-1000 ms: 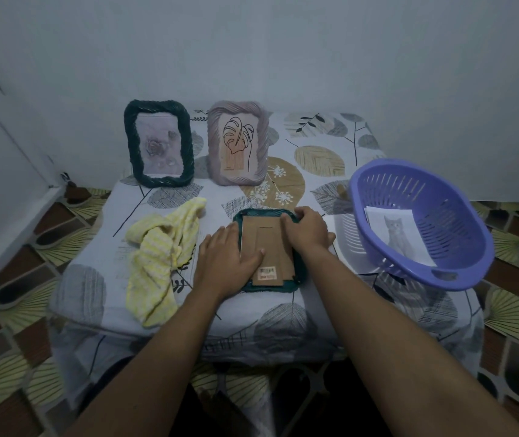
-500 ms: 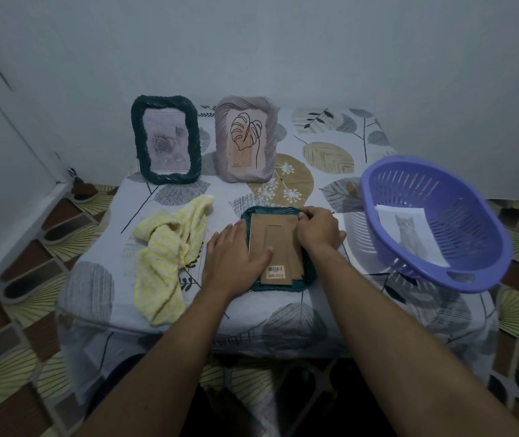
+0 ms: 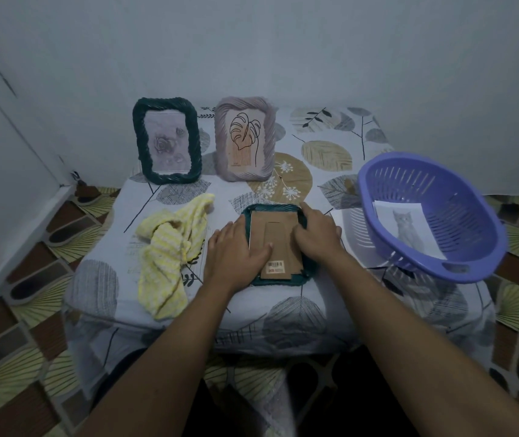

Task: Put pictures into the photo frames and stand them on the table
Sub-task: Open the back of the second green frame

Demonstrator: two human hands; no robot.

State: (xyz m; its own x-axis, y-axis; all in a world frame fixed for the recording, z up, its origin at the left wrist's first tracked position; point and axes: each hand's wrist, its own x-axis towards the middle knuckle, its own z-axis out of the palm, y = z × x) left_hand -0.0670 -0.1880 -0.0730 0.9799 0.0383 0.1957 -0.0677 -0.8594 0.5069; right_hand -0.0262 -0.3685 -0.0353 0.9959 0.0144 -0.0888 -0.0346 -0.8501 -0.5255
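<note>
Pressing cardboard backing (image 3: 278,230) into face-down teal frame (image 3: 283,280), left hand (image 3: 236,250) flat; right hand (image 3: 316,234), slid lower, curls over its edge, probably fastening.

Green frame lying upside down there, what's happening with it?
A person is working on the green frame, face down on the table. The left hand presses flat on its cardboard back while the right hand grips its right edge. Behind, a rose frame and a leaf frame stand filled, and a cat picture waits in the purple basket.
</note>
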